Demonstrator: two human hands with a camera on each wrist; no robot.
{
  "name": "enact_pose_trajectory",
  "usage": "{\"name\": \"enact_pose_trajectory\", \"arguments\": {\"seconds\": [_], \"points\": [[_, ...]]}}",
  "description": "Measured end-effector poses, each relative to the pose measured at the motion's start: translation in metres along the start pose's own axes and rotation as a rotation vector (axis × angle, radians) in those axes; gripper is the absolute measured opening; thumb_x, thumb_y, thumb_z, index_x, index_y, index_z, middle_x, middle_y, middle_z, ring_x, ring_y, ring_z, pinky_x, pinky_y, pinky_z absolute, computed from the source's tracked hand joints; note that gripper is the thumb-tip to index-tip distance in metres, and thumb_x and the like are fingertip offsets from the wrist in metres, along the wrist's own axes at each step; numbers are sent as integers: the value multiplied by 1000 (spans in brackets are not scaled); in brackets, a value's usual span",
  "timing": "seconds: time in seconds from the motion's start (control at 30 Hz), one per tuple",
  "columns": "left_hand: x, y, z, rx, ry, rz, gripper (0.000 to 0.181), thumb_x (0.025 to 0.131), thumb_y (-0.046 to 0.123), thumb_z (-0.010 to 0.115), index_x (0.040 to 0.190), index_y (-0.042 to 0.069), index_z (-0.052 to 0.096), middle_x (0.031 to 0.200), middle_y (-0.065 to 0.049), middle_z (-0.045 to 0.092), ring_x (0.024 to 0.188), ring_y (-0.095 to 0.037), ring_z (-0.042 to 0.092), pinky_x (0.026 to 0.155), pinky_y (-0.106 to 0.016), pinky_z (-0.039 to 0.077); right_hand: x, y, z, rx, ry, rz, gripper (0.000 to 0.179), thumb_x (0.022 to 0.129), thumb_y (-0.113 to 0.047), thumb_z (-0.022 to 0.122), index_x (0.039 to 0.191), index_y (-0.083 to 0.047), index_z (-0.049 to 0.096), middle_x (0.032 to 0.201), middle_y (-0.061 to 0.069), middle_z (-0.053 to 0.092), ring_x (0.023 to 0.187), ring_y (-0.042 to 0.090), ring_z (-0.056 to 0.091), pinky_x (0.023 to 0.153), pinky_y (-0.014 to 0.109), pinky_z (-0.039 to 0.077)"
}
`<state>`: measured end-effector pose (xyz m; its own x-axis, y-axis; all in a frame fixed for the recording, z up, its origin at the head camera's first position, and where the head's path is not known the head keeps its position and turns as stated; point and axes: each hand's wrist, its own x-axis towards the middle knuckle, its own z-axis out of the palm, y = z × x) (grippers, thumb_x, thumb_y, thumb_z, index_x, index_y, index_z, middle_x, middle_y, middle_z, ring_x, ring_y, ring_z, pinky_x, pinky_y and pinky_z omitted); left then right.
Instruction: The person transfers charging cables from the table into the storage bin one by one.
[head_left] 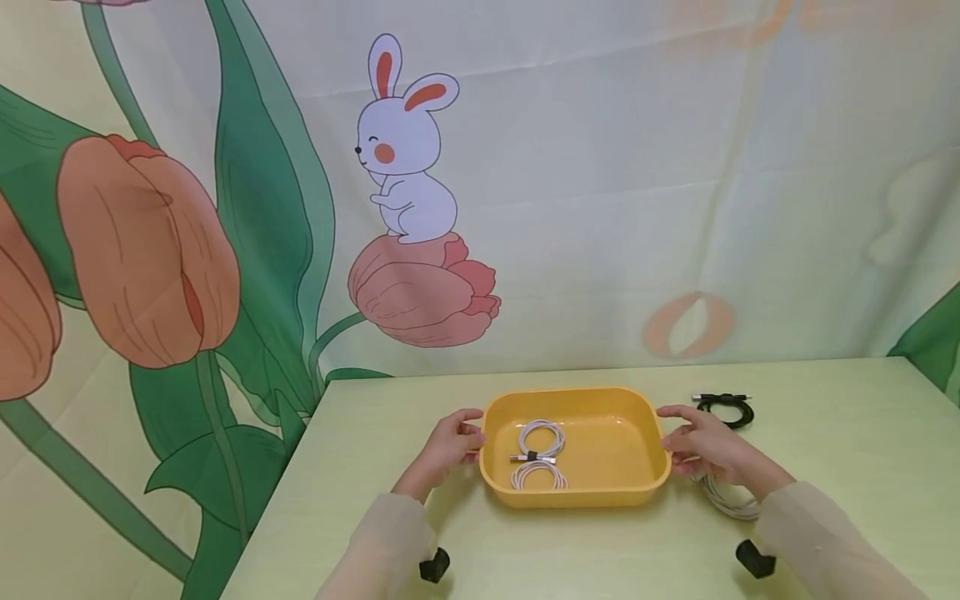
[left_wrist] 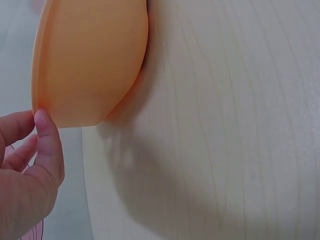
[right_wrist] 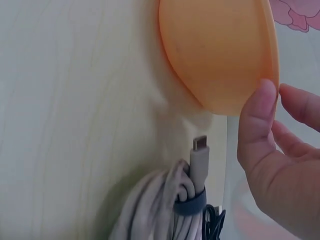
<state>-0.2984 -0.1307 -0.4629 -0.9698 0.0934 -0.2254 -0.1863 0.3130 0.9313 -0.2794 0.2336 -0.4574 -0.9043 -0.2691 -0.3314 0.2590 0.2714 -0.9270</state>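
A yellow plastic tray with rounded corners stands on the table; it looks orange in the wrist views. My left hand pinches the rim at its left end, with the thumb against the outer wall. At the right end my right hand pinches the rim the same way, the thumb on the outside. Inside the tray, toward its left, lies a coiled white USB cable bound at the middle with a dark tie.
Behind my right hand lies a coiled black cable. A thicker coiled beige cable with a dark strap sits close by, partly hidden under the right forearm in the head view. A printed curtain hangs behind the table.
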Motion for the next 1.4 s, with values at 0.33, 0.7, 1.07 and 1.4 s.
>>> {"name": "enact_pose_trajectory", "arguments": {"seconds": [0.33, 0.7, 1.07, 1.4], "points": [[0, 2, 0, -1, -5, -7, 41, 84, -2, 52, 123, 1, 44, 90, -8, 48, 65, -13, 52, 67, -34, 53, -2, 13, -20, -14, 5, -19, 57, 86, -11, 54, 133, 1, 24, 85, 10, 51, 62, 15, 51, 59, 28, 50], [1, 1, 1, 13, -1, -9, 39, 84, -1, 52, 123, 2, 44, 89, -8, 48, 65, -13, 53, 66, -33, 53, -9, 15, -24, -31, 25, -31, 63, 83, -16, 60, 132, 5, 27, 86, 4, 50, 68, 15, 51, 66, 29, 52], [1, 2, 1, 14, 3, -17, 39, 84, -2, 52, 122, 2, 44, 89, -8, 48, 68, -16, 54, 68, -34, 53, -17, 16, -37, -94, 51, -36, 63, 83, -20, 60, 132, 5, 28, 99, 10, 54, 77, 15, 54, 69, 28, 49], [0, 4, 1, 12, -3, -25, 39, 85, -1, 51, 123, 2, 44, 91, -9, 48, 71, -19, 55, 69, -35, 53, -22, 17, -44, -162, 84, -25, 60, 84, -19, 58, 132, 4, 29, 110, 17, 54, 86, 18, 55, 73, 31, 49]]}}
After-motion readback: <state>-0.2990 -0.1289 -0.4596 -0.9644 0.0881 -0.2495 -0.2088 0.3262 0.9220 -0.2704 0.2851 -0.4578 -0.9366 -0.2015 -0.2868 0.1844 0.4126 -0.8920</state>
